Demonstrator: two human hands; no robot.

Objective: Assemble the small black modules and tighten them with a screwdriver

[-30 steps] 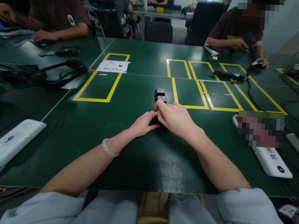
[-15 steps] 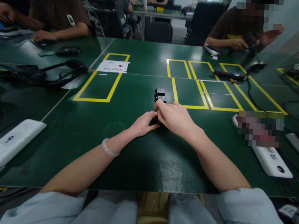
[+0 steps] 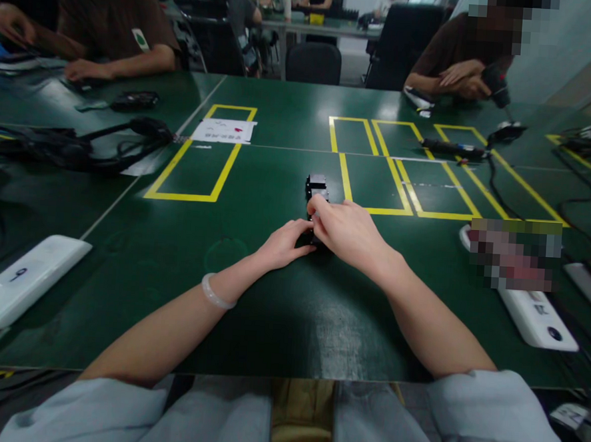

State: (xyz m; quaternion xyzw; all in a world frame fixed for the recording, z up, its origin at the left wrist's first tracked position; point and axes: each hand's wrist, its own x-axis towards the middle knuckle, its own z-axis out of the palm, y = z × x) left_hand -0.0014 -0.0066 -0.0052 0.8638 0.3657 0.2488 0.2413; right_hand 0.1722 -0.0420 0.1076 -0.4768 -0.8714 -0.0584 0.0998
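Observation:
In the middle of the green table a small black assembly with silvery-grey block tops [image 3: 318,182] lies lengthwise away from me. My left hand [image 3: 285,244] grips its near end from the left, thumb and fingers around it. Over the assembly's middle, my right hand [image 3: 349,231] has its fingers curled and pinched together. The fingertips hide whatever may be between them. Only the far end of the assembly shows clearly; the hands cover most of the rest.
Yellow tape outlines [image 3: 345,177] mark the table, with a white paper sheet [image 3: 224,130] at left. White oblong cases [image 3: 31,278] lie on both sides, and black cables [image 3: 130,141] at left. Across the table, a person's hand holds a power drill [image 3: 494,86].
My hands and the assembly stay nearly in place; my right fingers shift very slightly. Across the table, the person at right lowers a raised hand to the drill.

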